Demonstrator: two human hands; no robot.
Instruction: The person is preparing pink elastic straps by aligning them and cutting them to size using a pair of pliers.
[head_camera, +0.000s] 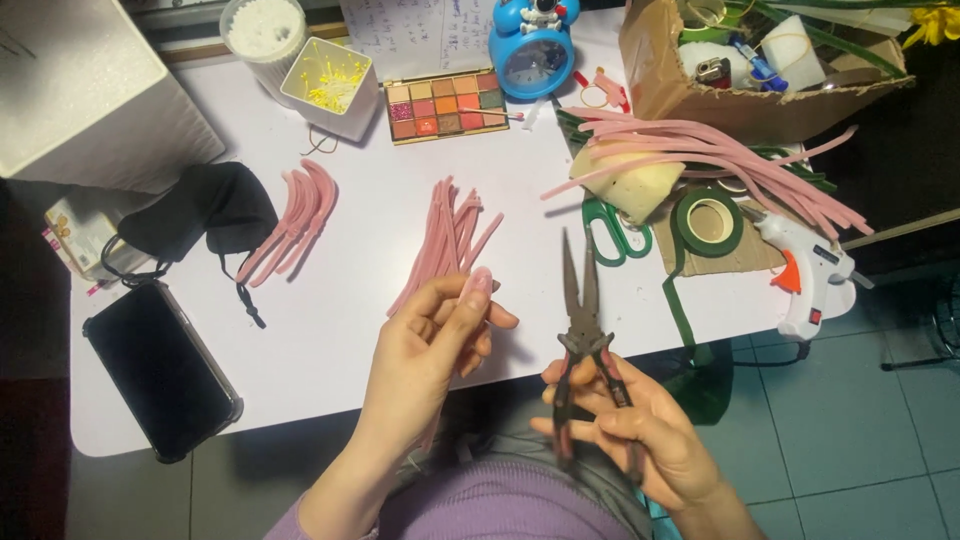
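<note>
My left hand (435, 345) is closed around one end of a bundle of short pink pipe cleaners (450, 235), which fans away from me across the white table (350, 300). My right hand (640, 425) grips the dark handles of long-nose pliers (580, 300). The plier jaws are closed and point away from me, just right of the bundle and not touching it. A second bunch of bent pink pipe cleaners (300, 215) lies to the left.
Long pink pipe cleaners (720, 155), a yellow sponge (630, 185), green scissors (610, 235), green tape roll (708, 222) and a white glue gun (805, 265) lie at right. A phone (160, 365), black mask (205, 205), eyeshadow palette (445, 105), blue clock (532, 50) and cardboard box (740, 70) surround.
</note>
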